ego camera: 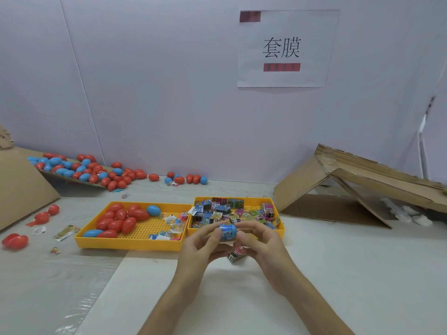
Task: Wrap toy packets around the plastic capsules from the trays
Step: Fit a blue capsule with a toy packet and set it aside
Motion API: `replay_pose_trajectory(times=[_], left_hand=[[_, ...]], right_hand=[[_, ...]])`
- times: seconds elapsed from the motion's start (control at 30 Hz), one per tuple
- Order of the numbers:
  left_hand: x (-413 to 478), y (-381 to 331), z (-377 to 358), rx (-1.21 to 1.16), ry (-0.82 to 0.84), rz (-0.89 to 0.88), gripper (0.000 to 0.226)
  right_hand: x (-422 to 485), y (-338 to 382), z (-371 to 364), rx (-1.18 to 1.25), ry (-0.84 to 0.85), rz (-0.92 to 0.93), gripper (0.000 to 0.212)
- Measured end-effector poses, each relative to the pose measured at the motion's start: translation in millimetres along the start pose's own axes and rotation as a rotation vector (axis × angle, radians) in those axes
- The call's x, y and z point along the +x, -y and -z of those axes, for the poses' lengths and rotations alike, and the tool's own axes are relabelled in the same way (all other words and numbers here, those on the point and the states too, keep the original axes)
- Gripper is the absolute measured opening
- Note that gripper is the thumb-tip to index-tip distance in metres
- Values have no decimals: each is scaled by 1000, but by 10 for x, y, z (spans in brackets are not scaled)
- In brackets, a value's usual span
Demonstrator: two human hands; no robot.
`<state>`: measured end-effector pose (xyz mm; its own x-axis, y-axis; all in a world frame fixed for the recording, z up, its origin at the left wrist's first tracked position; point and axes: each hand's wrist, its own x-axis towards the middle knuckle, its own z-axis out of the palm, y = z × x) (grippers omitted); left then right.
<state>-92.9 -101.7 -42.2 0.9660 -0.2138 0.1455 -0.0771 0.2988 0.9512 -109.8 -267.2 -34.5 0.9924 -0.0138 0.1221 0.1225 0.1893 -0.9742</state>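
Two bare hands meet above the white table (338,274), nearest the camera. The left hand (200,247) and the right hand (261,247) both pinch one blue capsule (227,232) between their fingertips, held in the air just in front of the trays. A printed toy packet (226,234) sits around the capsule's middle, with blue plastic showing above it. A second packet (235,255), dark and pink, hangs under the right hand's fingers; whether it is gripped or lying on the table cannot be told.

Beyond the hands stand two yellow trays, side by side and touching. The left tray (130,245) carries about ten red capsules and two blue ones bunched at its left end, with a small heap of clear toy bags at its right end. The right tray (281,228) is heaped with printed packets, too many and too overlapped to count.

On the table left of the trays lie roughly four red capsule pieces (42,217) and a few stray packets.

Farther back, along the wall, a cardboard ramp (72,178) on the left bears dozens of red and blue capsules, some spilled onto the table. One folded cardboard sheet (338,189) stands tent-like on the right. One paper sign (285,48) with two printed characters hangs on the wall.
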Motion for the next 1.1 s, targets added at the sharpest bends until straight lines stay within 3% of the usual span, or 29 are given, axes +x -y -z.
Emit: replay_pose_trajectory(times=[0.37, 0.57, 0.77, 1.1], left_hand=[[-9, -20, -6, -94, 67, 81, 40], [-19, -27, -10, -48, 80, 60, 26], [-29, -28, -14, -82, 97, 70, 37], [-12, -10, -4, -104, 108, 76, 37]], right_hand=[[-43, 41, -39, -85, -16, 88, 22], [-54, 53, -41, -47, -7, 101, 22], [-40, 36, -31, -74, -31, 114, 22], [-9, 12, -1, 41, 3, 56, 23]])
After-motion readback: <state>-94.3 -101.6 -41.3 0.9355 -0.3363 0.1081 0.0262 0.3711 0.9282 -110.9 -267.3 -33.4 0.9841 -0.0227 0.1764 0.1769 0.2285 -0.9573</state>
